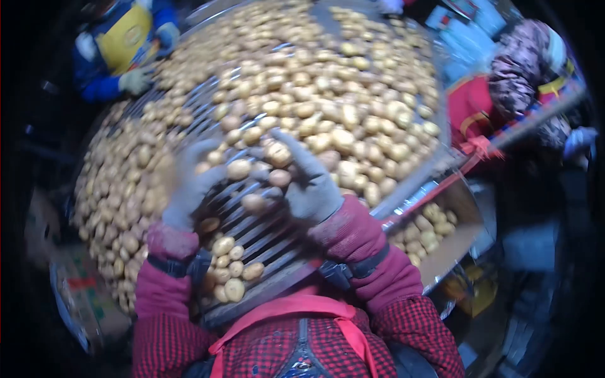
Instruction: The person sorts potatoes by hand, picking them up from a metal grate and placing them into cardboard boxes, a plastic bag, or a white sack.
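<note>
My 2 gloved hands, left [189, 186] and right [309, 183], hover with fingers spread wide, holding nothing, over potatoes [328, 94] rolling across the rollers [252, 227].

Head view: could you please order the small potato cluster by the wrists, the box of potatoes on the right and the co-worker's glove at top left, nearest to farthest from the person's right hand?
From the right hand:
1. Small potato cluster, below left, between the wrists.
2. Box of potatoes, lower right, past the roller table's edge.
3. Co-worker's glove, far upper left across the potatoes.
</note>
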`<state>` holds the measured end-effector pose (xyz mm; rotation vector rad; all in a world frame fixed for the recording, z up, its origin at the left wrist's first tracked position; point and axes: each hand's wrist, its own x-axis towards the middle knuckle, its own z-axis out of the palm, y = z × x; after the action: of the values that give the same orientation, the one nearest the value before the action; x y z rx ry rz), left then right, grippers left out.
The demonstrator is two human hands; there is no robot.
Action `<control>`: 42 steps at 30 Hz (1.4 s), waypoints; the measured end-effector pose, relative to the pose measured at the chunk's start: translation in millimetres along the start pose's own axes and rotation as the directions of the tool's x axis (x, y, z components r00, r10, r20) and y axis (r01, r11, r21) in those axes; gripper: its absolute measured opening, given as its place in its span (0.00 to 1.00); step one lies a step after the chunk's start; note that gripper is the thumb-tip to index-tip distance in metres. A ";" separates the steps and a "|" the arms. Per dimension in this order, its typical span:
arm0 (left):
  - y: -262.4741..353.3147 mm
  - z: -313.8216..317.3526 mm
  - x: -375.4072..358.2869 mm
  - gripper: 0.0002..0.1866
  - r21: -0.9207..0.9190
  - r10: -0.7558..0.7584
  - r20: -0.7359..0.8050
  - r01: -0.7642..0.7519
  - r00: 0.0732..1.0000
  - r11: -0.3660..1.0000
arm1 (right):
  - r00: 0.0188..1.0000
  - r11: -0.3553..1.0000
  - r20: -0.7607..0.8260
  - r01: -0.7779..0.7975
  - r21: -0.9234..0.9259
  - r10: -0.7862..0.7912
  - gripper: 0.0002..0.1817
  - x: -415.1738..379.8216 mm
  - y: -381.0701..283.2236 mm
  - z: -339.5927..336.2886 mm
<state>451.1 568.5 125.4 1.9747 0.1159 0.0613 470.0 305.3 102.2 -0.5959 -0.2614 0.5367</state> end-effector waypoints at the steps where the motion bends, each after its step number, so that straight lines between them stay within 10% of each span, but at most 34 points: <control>1: -11.9 7.9 -0.3 0.29 -0.026 0.046 0.042 -0.045 0.998 0.999 | 0.998 0.999 -0.054 -0.025 0.039 0.027 0.28 -12.9 -6.4 1.0; 3: 41.5 48.3 -13.0 0.27 -0.376 -0.103 0.096 0.131 0.990 0.917 | 0.991 0.992 -0.127 -0.022 0.127 0.038 0.30 -46.0 -26.4 0.1; 15: 71.0 188.6 -45.7 0.29 -0.225 0.018 0.618 0.155 0.786 0.962 | 0.788 0.927 -0.590 0.333 0.172 -0.173 0.32 -281.1 -51.6 -31.6; 17: 65.1 206.9 -49.2 0.28 -0.222 0.155 0.645 -0.011 0.749 0.975 | 0.567 0.916 -0.765 0.393 -0.075 -0.305 0.28 -339.5 -54.0 -21.5; 20: 82.6 227.7 -55.2 0.29 -0.221 0.023 0.678 0.174 0.735 0.960 | 0.132 0.833 -0.898 0.448 -0.324 -0.420 0.22 -456.0 -46.7 -31.9; 24: 77.3 244.3 -61.6 0.30 -0.205 -0.002 0.710 0.209 0.705 0.956 | -0.395 0.739 -0.794 0.323 -0.591 -0.463 0.20 -613.8 8.6 -30.3; 26: 73.2 252.0 -62.0 0.29 -0.204 -0.001 0.719 0.213 0.695 0.956 | -0.380 0.549 -0.396 -0.597 -0.585 -0.836 0.19 -673.8 58.8 -30.1; 27: 73.0 255.9 -63.2 0.29 -0.210 0.001 0.722 0.218 0.692 0.953 | -0.391 0.556 -0.396 -0.600 -0.575 -0.831 0.19 -714.8 92.8 -31.6; 29: 71.4 262.3 -64.8 0.29 -0.268 0.011 0.735 0.275 0.678 0.923 | -0.543 0.655 -0.725 0.369 -0.659 -0.424 0.23 -784.6 156.6 -33.5; 33: 68.2 272.9 -64.4 0.29 -0.243 0.033 0.744 0.224 0.667 0.944 | -0.873 0.983 -0.472 -0.174 0.065 -0.123 0.35 -834.8 227.8 -67.9; 35: 66.5 276.7 -63.7 0.30 -0.236 0.084 0.765 0.157 0.639 0.959 | -0.767 0.972 -0.612 -0.071 -0.222 -0.196 0.34 -666.0 63.9 9.2; 37: 59.0 285.3 -71.0 0.29 -0.242 0.147 0.751 0.061 0.644 0.968 | -0.270 0.755 -0.760 0.144 -0.640 -0.592 0.31 -637.6 40.4 -17.8; 38: 72.2 290.4 -79.4 0.29 -0.277 0.338 0.760 -0.194 0.556 0.941 | -0.093 0.777 -0.780 0.075 -0.625 -0.619 0.30 -579.9 -4.7 -13.0; 40: 116.2 299.9 -111.1 0.29 -0.299 0.464 0.779 -0.401 0.422 0.866 | 0.244 0.751 -0.746 0.458 -0.475 -0.620 0.41 -489.8 -50.2 -9.4; 41: 131.3 309.5 -115.7 0.29 -0.360 0.661 0.710 -0.681 0.242 0.637 | 0.391 0.787 -0.709 0.481 -0.386 -0.587 0.48 -455.7 -58.8 -19.3; 42: 148.7 318.0 -128.6 0.30 -0.435 0.705 0.687 -0.677 0.177 0.594 | 0.507 0.818 -0.657 0.470 -0.332 -0.558 0.47 -421.7 -59.8 -19.0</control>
<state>361.9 205.6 137.5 1.6484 -1.4607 -0.2807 150.4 23.5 88.4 -0.7595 0.3166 -0.3456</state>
